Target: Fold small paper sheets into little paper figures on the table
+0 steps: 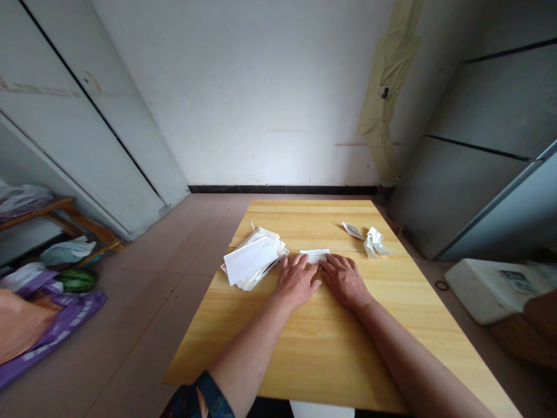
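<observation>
A small sheet of white paper (315,253), its far edge looking folded or curled up, lies on the wooden table (335,360). My left hand (297,283) rests palm down at its left, fingers stretched out onto the paper. From the right, my right hand (344,281) lies flat with its fingertips on the paper's right side. Both hands are open, pressing rather than gripping, and they cover the near part of the sheet. Left of my left hand sits an untidy stack of papers (252,259) with a plain white sheet on top.
A crumpled paper (374,242) and a folded paper piece (352,230) lie at the table's far right. On the floor, a white box (487,287) stands to the right. A watermelon (77,280) and a purple bag (73,313) are at the left.
</observation>
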`<state>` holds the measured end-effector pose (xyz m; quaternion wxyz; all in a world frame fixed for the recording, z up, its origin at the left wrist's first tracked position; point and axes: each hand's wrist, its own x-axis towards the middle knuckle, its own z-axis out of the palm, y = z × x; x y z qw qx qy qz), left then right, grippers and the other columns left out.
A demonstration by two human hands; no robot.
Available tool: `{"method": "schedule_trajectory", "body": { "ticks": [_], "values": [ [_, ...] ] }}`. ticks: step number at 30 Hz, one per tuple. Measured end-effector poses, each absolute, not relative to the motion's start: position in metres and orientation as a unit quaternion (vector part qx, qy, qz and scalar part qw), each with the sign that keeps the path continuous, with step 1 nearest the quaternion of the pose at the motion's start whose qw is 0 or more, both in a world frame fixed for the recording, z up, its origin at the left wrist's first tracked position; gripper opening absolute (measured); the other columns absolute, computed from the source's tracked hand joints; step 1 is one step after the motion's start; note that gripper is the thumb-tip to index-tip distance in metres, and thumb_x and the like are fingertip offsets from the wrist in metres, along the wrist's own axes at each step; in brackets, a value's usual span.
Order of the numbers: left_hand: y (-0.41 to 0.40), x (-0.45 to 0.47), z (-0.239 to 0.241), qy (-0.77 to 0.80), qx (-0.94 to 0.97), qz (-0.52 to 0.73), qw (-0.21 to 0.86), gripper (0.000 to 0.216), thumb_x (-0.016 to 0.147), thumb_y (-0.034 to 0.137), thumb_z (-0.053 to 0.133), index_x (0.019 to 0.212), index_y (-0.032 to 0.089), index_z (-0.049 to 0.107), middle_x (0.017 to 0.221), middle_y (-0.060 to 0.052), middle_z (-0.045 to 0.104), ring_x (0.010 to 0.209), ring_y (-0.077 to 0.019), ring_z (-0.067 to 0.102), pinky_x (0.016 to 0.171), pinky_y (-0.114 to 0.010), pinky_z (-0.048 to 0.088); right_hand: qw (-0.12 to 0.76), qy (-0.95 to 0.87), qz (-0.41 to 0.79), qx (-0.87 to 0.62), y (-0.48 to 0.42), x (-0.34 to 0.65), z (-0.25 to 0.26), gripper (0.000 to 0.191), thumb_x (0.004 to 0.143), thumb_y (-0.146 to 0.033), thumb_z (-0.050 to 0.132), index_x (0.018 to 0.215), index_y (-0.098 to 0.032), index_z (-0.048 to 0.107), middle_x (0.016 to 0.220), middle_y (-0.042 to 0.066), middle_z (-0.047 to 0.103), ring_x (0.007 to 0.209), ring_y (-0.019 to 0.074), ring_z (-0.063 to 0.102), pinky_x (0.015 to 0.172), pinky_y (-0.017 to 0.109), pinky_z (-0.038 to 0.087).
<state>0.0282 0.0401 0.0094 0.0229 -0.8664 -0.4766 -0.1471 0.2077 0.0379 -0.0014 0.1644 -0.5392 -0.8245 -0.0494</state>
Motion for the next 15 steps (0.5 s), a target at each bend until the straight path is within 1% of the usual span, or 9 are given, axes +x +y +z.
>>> {"method": "schedule_trajectory", "body": {
  "ticks": [5,11,15],
  "values": [
    [0.0373,0.0298,0.0123,-0.492,-0.861,-0.125,0.007,0.041,0.084,0.050,0.055,0.119,0.030,0.056,0.136,-0.009,0.047,0.127,-0.0305,0.037,0.102,-0.060,0.029,0.139,-0.813,-0.036,-0.565,0.0378,0.2048,0.0034,0.032,0.095,-0.029,0.041,0.120,-0.024,0.060,0.130,0.007,0.057,0.120,0.0235,0.047,0.097,0.041,0.032],
    [0.0372,0.0298,0.0099,-0.500,-0.857,-0.127,-0.008,0.042,0.083,0.051,0.055,0.122,0.032,0.053,0.139,-0.008,0.044,0.129,-0.0311,0.036,0.102,-0.061,0.029,0.123,-0.783,-0.034,-0.609,0.0388,0.2099,0.0082,0.034,0.094,-0.027,0.039,0.123,-0.023,0.058,0.133,0.007,0.056,0.121,0.0263,0.046,0.095,0.047,0.032],
    [0.0390,0.0286,0.0095,-0.493,-0.860,-0.129,-0.017,0.042,0.083,0.050,0.056,0.121,0.031,0.054,0.140,-0.009,0.044,0.130,-0.0308,0.036,0.102,-0.059,0.031,0.141,-0.791,-0.027,-0.595,0.0407,0.2135,0.0060,0.038,0.096,-0.028,0.036,0.128,-0.022,0.055,0.137,0.007,0.051,0.127,0.0269,0.040,0.099,0.047,0.031]
  ]
}}
